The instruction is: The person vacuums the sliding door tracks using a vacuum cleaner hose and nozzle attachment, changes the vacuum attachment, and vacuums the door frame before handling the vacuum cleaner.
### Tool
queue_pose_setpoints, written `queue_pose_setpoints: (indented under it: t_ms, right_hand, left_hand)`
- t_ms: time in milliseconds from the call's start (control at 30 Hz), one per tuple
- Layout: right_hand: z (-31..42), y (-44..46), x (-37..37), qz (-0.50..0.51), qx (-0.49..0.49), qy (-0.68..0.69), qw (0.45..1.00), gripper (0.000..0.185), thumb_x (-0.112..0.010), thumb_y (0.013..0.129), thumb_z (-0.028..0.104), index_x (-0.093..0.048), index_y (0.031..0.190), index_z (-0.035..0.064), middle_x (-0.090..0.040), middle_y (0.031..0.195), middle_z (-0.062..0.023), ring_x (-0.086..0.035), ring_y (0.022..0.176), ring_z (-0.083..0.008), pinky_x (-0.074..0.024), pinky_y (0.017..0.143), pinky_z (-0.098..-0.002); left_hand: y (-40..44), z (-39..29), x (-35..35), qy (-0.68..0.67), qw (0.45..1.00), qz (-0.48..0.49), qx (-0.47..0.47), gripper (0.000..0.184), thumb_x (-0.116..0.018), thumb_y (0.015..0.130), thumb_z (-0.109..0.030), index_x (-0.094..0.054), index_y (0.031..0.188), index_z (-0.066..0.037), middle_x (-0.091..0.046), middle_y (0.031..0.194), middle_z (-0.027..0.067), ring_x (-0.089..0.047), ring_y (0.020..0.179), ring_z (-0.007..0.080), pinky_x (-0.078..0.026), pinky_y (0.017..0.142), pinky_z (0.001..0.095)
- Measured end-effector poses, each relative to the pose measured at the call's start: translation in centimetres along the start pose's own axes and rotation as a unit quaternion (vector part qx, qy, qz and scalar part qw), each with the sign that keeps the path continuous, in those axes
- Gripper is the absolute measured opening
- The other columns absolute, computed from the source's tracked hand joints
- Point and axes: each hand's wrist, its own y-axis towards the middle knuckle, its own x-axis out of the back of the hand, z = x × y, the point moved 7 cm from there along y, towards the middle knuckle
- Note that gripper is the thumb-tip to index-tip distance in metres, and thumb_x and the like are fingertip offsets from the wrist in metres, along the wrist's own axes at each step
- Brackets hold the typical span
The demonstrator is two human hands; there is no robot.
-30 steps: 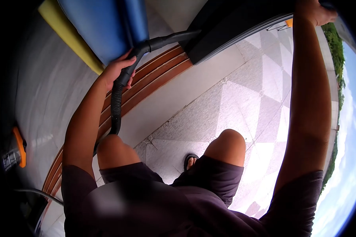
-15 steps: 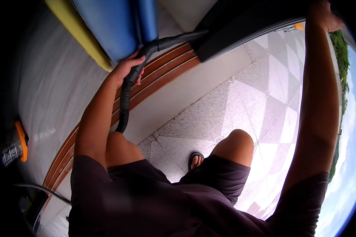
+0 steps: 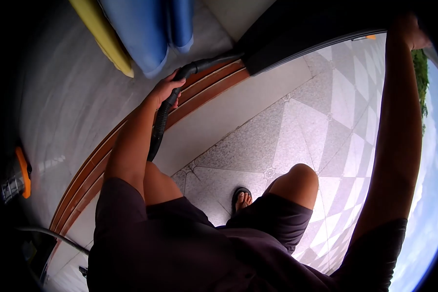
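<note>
My left hand (image 3: 169,90) is wrapped around the black handle of a vacuum hose (image 3: 184,73). The ribbed part of the hose hangs down behind my left knee, and the bent tube runs up and right to the foot of a dark panel (image 3: 287,36). Under the tube lie brown sill rails (image 3: 204,85). My right arm is stretched up, with my right hand (image 3: 410,31) beside the far end of the dark panel. Shadow and the frame's dark border hide its fingers, so I cannot make out whether it grips anything.
Blue cloth (image 3: 141,34) and yellow cloth (image 3: 102,36) hang above the grey floor at upper left. An orange-and-black object with a clear part (image 3: 22,175) stands at far left. A dark cable or hose (image 3: 53,234) crosses the rails. Patterned tiles (image 3: 297,126) lie outside.
My left hand and the vacuum tube have shifted slightly right and down, the tube's end sliding back along the rails. The blue cloth's lower ends now show. My right hand sits slightly lower.
</note>
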Motion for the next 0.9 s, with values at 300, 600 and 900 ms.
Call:
queue_pose_setpoints:
  t_ms: [300,600,900]
  right_hand:
    - [-0.5,0.3,0.3,-0.022,0.004,-0.044,0.999,0.093,-0.058,0.102,0.053,-0.02,0.16,-0.01,-0.035,0.157,-0.0368,-0.044,0.142,-0.0482,-0.043,0.118,-0.0529]
    - [-1.1,-0.3,-0.3,-0.075,0.08,-0.004,0.994,0.093,-0.064,0.1,0.045,-0.018,0.161,-0.0091,-0.035,0.157,-0.0366,-0.047,0.14,-0.0491,-0.0428,0.116,-0.0531]
    - [-1.9,1.0,0.0,-0.143,0.143,-0.023,0.979,0.081,-0.07,0.095,0.049,-0.041,0.147,-0.0056,-0.05,0.145,-0.0328,-0.053,0.132,-0.0479,-0.0436,0.111,-0.0519]
  left_hand:
    - [-1.2,0.5,-1.3,-0.025,1.0,-0.001,-0.013,0.067,-0.07,0.099,-0.037,-0.039,0.16,-0.036,-0.059,0.076,0.0062,-0.061,0.052,0.0199,-0.056,0.047,0.0383]
    - [-4.6,1.2,-3.7,-0.024,0.999,0.011,0.046,0.057,-0.067,0.101,-0.036,-0.045,0.154,-0.031,-0.06,0.077,0.0064,-0.061,0.054,0.0195,-0.055,0.049,0.0404]
    - [-3.2,5.1,-8.4,-0.113,0.993,-0.029,0.013,0.041,-0.071,0.098,-0.037,-0.054,0.134,-0.026,-0.058,0.075,0.0069,-0.057,0.05,0.0216,-0.054,0.048,0.043]
